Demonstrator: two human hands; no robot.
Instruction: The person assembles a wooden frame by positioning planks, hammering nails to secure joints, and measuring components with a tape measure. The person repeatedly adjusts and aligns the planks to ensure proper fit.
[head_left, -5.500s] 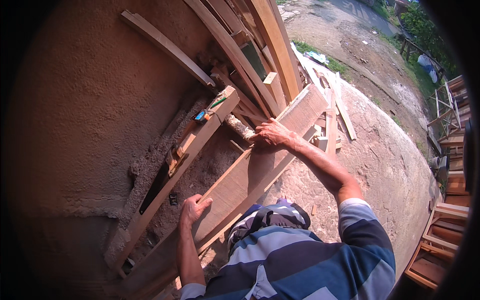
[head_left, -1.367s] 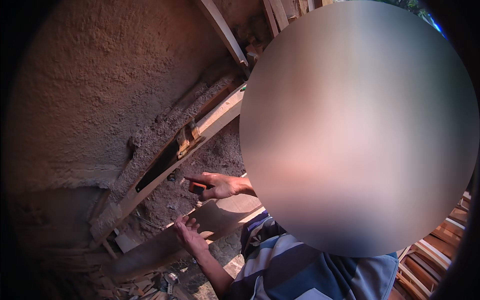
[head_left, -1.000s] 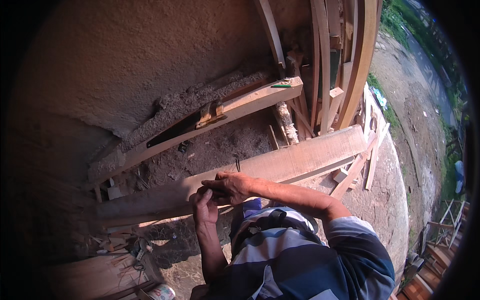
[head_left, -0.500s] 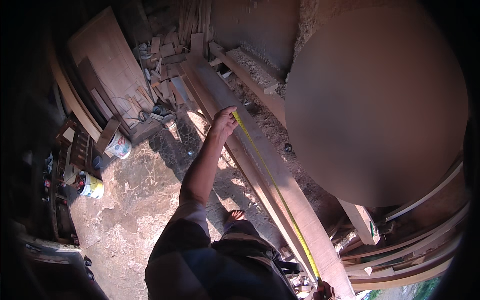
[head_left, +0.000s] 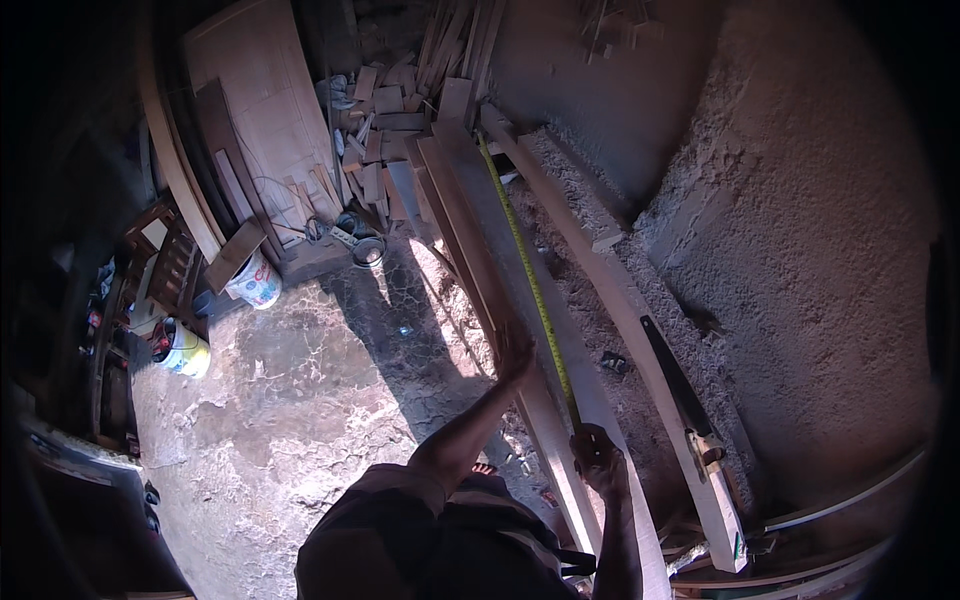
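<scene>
A yellow tape measure blade [head_left: 530,275] lies stretched along a long wide wooden plank [head_left: 620,470], running from near its far end toward me. My right hand [head_left: 597,458] is closed around the near end of the tape, at what looks like a dark tape case, mostly hidden by the fingers. My left hand [head_left: 513,350] rests on the near-side edge of the stacked boards, left of the tape and apart from it. Its fingers look stretched along the wood, though shadow blurs them.
A handsaw [head_left: 675,380] lies on a long beam [head_left: 610,285] to the right. Offcuts [head_left: 385,120] are heaped at the far end. Wide panels [head_left: 265,90] lean at the far left. Two buckets, one white [head_left: 258,285] and one yellow-and-white [head_left: 187,352], stand on the cracked floor [head_left: 260,400].
My left hand has left the tape and come nearer, onto the board edge. My right hand has moved up from the lower edge with the tape's near end. The view has shifted, revealing the saw.
</scene>
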